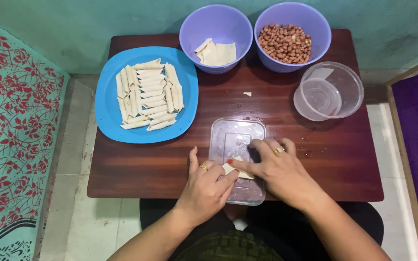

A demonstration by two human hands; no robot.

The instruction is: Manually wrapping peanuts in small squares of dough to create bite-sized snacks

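We list, left to right: a blue plate of rolled pastry sticks; our left hand and right hand together, fingers pinching a small pastry piece, possibly half-rolled, over a clear lid; two purple bowls, wrappers and peanuts; a clear tub.

Beyond the grip: a round blue plastic plate of rolled dough sticks up-left, a purple bowl of peanuts up-right, beside a clear round tub

Home food-prep spot: low wooden table, tiled floor, patterned mat.
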